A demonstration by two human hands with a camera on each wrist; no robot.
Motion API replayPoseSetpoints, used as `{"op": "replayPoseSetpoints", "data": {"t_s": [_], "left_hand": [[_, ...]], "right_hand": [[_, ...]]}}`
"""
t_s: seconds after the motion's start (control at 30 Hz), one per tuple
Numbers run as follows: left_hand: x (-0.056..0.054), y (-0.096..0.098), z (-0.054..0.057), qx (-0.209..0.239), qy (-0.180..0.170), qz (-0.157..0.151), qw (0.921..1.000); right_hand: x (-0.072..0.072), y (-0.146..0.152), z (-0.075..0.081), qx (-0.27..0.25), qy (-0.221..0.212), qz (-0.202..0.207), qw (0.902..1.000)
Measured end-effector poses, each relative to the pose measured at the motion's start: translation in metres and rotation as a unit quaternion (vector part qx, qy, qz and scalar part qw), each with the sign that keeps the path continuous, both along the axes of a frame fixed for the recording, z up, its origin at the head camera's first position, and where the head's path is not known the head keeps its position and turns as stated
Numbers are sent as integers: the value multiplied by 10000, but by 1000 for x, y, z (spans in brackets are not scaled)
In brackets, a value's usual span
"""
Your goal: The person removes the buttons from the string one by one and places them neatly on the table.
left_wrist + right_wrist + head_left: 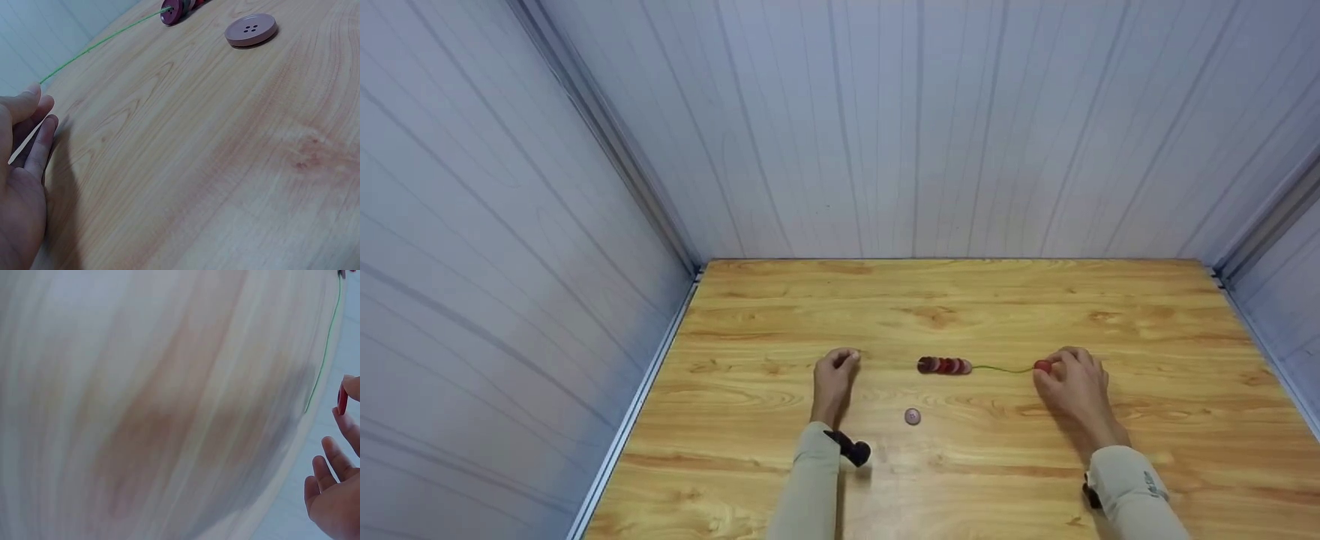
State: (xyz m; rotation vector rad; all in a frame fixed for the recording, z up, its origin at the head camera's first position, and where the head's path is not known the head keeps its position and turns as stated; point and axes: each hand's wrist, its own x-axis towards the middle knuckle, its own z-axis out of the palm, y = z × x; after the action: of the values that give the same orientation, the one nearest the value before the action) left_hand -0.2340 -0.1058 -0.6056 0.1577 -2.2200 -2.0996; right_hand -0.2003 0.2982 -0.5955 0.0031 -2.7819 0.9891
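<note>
Several red, pink and dark maroon buttons (945, 365) are strung in a row on a green string (1003, 368). Left of the row, my left hand (832, 379) pinches one end of the string (104, 40) between thumb and fingertip, drawing it up off the table. My right hand (1078, 382) pinches a red button (342, 398) by its edge, to the right of the row. In the right wrist view the string's other end stops beside that button, apparently apart from it. A loose mauve four-hole button (251, 30) lies flat nearer to me, between the hands.
The wood-grain table (960, 480) meets a pale panelled wall (915, 135) at the back. Similar panels with metal edge strips close in the left and right sides. A black strap device (851, 450) sits on the left wrist.
</note>
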Motion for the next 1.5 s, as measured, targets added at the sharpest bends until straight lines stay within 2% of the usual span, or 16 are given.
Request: {"op": "replayPoseSetpoints", "data": {"t_s": [0.1,0.2,0.37,0.63,0.87,1.13,1.33,1.5], "left_hand": [[-7,0,-14,10,-35,94,9999],[-8,-1,-17,-155,-88,118,9998],[-8,-2,-18,-405,-110,67,9991],[-8,-2,-18,-449,-16,138,9989],[-9,-1,-18,-353,-19,179,9992],[-9,-1,-17,-279,-92,215,9993],[-9,-2,-18,-465,80,172,9987],[-9,-1,-18,-461,68,169,9988]], "right_hand": [[-1,-8,0,-35,5,87,10000],[-2,-16,0,-91,92,177,9998],[-3,-30,0,-230,307,356,9986],[-2,-51,3,-396,530,647,9957],[2,-71,14,-504,634,891,9927],[5,-94,22,-373,1134,1147,9862],[10,-107,23,-278,1166,1294,9843],[13,-116,22,-221,1250,1449,9813]]}}
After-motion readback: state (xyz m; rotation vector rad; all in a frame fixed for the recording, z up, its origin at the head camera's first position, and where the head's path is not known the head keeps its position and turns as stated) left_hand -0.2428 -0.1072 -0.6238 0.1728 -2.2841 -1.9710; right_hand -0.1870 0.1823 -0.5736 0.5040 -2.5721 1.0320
